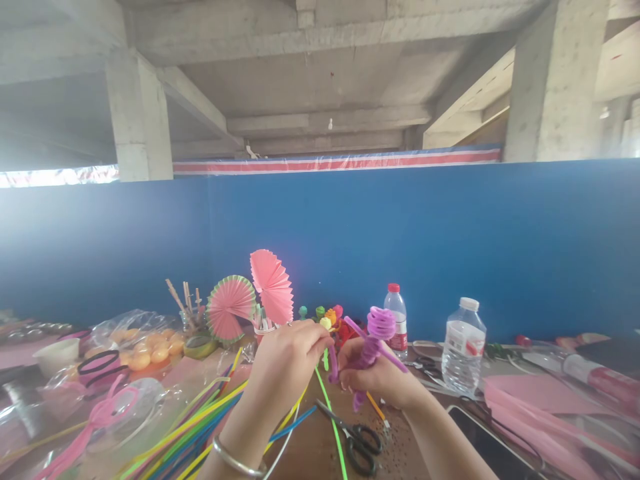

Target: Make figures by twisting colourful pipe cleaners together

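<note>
My right hand (383, 380) is closed around a purple pipe-cleaner piece (381, 325), wound into a coil at the top, with straight ends sticking out to both sides. My left hand (285, 357) is closed in a pinch at a bent purple pipe-cleaner end (333, 365), just left of my right fingertips. Its fingertips are partly hidden behind the hand. Below the hands, a bright green pipe cleaner (334, 427) runs along the brown table (313, 460). Black-handled scissors (357, 440) lie beside it, under my right hand.
A bundle of coloured pipe cleaners (200, 433) lies left of my left arm. Pink paper fans (271, 287) stand behind. Two plastic bottles, one red-capped (395, 313) and one white-capped (463, 350), stand back right. A dark-screened phone (483, 443) lies right of my right forearm. A blue partition (350, 240) closes the back.
</note>
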`<state>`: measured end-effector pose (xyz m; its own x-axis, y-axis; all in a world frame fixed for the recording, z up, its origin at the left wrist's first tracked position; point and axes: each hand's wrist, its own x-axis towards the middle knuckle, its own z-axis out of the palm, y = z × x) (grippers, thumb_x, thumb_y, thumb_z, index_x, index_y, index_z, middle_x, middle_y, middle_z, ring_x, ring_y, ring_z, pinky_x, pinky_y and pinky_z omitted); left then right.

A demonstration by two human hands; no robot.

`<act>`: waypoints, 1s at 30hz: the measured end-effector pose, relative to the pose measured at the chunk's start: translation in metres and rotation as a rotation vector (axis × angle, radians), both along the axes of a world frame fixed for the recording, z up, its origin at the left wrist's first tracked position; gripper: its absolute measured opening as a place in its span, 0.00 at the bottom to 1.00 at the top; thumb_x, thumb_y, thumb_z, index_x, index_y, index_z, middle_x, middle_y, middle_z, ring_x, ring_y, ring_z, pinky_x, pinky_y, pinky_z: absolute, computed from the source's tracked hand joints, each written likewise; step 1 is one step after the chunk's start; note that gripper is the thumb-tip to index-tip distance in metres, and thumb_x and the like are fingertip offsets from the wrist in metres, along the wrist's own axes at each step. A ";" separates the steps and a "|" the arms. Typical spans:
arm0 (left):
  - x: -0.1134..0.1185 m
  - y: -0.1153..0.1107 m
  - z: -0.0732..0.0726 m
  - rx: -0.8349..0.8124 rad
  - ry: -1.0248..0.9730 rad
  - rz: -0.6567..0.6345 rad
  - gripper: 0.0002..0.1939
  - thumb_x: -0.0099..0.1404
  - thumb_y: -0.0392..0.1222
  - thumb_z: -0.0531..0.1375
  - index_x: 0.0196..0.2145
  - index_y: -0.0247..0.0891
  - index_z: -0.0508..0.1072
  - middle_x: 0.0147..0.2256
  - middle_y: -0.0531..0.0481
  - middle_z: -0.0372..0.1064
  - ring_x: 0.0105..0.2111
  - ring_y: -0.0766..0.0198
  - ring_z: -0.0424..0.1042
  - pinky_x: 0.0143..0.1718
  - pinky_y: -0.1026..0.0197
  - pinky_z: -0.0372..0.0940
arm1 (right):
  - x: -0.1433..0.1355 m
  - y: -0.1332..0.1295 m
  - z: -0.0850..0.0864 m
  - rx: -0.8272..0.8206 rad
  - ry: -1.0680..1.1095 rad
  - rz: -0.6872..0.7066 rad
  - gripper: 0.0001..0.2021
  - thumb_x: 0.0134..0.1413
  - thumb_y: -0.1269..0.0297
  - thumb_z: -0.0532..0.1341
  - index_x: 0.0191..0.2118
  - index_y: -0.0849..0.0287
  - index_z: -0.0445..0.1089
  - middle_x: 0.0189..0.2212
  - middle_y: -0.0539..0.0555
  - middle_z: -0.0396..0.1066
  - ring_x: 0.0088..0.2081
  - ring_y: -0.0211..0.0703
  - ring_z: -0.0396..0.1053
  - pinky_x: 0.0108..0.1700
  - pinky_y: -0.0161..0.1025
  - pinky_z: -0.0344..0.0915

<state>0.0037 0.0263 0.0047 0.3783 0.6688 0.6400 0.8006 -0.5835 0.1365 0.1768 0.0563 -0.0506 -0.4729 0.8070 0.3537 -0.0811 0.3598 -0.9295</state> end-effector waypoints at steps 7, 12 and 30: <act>0.007 0.008 -0.007 -0.141 -0.084 -0.032 0.18 0.65 0.45 0.43 0.24 0.39 0.66 0.24 0.54 0.65 0.24 0.66 0.62 0.24 0.66 0.51 | -0.018 -0.001 -0.007 -0.011 0.377 -0.024 0.10 0.41 0.61 0.64 0.25 0.61 0.64 0.15 0.44 0.62 0.15 0.29 0.58 0.15 0.27 0.57; 0.014 0.006 -0.012 -0.228 -0.016 -0.062 0.17 0.64 0.41 0.44 0.23 0.38 0.67 0.23 0.53 0.66 0.23 0.66 0.64 0.23 0.65 0.49 | -0.030 0.002 -0.010 -0.031 0.521 -0.300 0.09 0.43 0.61 0.62 0.25 0.60 0.63 0.15 0.45 0.62 0.14 0.31 0.59 0.14 0.28 0.58; -0.002 0.005 0.002 -0.105 -0.011 0.004 0.16 0.64 0.39 0.43 0.25 0.39 0.66 0.25 0.54 0.65 0.27 0.66 0.63 0.27 0.65 0.52 | -0.014 0.004 -0.008 0.214 0.077 -0.235 0.06 0.45 0.62 0.61 0.23 0.57 0.67 0.15 0.46 0.63 0.19 0.36 0.61 0.22 0.34 0.56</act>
<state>0.0017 0.0309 0.0067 0.3692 0.7340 0.5700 0.8010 -0.5623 0.2054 0.1626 0.0600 -0.0589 -0.2481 0.7943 0.5545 -0.0401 0.5635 -0.8251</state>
